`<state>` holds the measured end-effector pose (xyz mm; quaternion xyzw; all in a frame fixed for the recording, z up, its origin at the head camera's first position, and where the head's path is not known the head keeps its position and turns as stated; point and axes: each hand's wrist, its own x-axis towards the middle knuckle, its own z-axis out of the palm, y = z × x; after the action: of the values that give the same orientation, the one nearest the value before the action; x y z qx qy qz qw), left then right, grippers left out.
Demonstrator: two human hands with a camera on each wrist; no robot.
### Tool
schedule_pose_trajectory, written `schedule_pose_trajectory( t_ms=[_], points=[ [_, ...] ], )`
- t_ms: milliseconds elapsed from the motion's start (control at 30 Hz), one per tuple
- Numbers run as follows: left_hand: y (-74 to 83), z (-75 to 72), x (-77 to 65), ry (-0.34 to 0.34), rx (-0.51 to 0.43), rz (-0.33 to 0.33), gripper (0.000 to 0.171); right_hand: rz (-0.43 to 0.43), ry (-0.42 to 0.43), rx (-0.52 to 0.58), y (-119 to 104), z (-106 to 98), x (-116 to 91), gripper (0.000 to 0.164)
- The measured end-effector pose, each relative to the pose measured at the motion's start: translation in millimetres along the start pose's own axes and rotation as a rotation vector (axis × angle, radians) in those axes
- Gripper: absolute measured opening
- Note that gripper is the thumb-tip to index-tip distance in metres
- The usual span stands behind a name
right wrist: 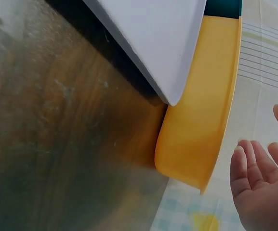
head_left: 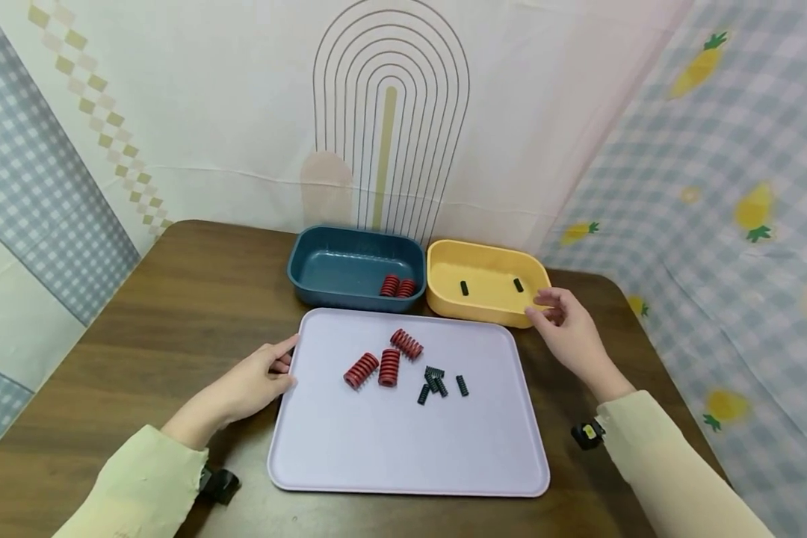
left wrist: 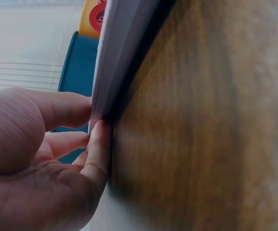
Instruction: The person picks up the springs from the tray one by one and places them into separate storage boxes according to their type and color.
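Note:
My left hand is at the left edge of the pale lilac tray, pinching its rim between thumb and fingers. Three red coil springs lie on the tray, beside several small dark green springs. My right hand hovers by the right end of the yellow bin, fingers loosely bent and holding nothing. Two small dark springs rest in that bin. In the teal bin sit two red springs, in its right front corner.
Both bins stand side by side behind the tray, at the back of the brown wooden table. A patterned cloth hangs close behind them, and a checked cloth borders the right side.

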<state>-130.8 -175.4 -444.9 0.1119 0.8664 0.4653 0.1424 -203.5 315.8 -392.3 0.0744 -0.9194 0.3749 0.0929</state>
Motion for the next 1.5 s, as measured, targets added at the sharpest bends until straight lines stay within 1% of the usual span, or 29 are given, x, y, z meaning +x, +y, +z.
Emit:
schedule_pose_trajectory(
  t_ms=[267,400,567,667,700,767,833,900,933,967,1067,1167,1333,1500],
  points=[
    [-0.7,-1.0,0.8,0.015,0.013,-0.003,0.066,0.002,-0.084,0.006,-1.9,7.9,-13.7,0.047],
    [-0.9,-0.2,1.0,0.003,0.014,-0.003,0.066,0.007,-0.153,0.030,-5.0,17.9,-23.5,0.045],
    [0.1,-0.6,0.7,0.007,0.015,-0.001,0.066,-0.016,-0.279,0.068,-16.2,33.1,-34.2,0.041],
    [0.7,-0.1,0.4,0.007,0.015,-0.008,0.066,-0.010,-0.369,0.089,-22.9,41.5,-40.2,0.040],
    [0.5,0.3,0.3,0.003,0.014,-0.011,0.066,-0.009,-0.399,0.097,-30.4,42.3,-42.9,0.039],
    [-0.1,1.1,0.1,-0.004,0.015,-0.015,0.066,-0.015,-0.454,0.103,-32.3,47.6,-46.5,0.040],
    [-0.4,1.3,0.1,-0.006,0.016,-0.020,0.067,-0.023,-0.507,0.091,-31.6,53.1,-48.8,0.042],
    [0.0,1.2,0.3,-0.005,0.018,-0.011,0.067,-0.022,-0.554,0.070,-31.8,57.0,-50.4,0.043],
    [0.3,1.0,0.4,-0.002,0.022,-0.007,0.067,-0.028,-0.572,0.060,-26.0,60.5,-50.1,0.044],
    [0.5,0.9,0.5,0.001,0.024,-0.002,0.067,-0.026,-0.588,0.048,-26.2,62.0,-50.4,0.044],
    [0.3,0.9,0.4,0.009,0.034,0.008,0.066,-0.024,-0.612,0.027,-27.4,65.4,-50.9,0.041],
    [-1.0,1.2,0.0,0.008,0.037,-0.004,0.066,-0.025,-0.622,0.013,-28.8,68.4,-50.6,0.036],
    [-1.2,0.4,0.8,0.013,0.035,-0.004,0.066,-0.042,-0.601,-0.031,-30.5,72.0,-49.2,0.028],
    [-0.2,0.8,1.1,0.010,0.033,-0.007,0.066,-0.062,-0.583,-0.037,-30.0,73.3,-49.4,0.025]
  ],
)
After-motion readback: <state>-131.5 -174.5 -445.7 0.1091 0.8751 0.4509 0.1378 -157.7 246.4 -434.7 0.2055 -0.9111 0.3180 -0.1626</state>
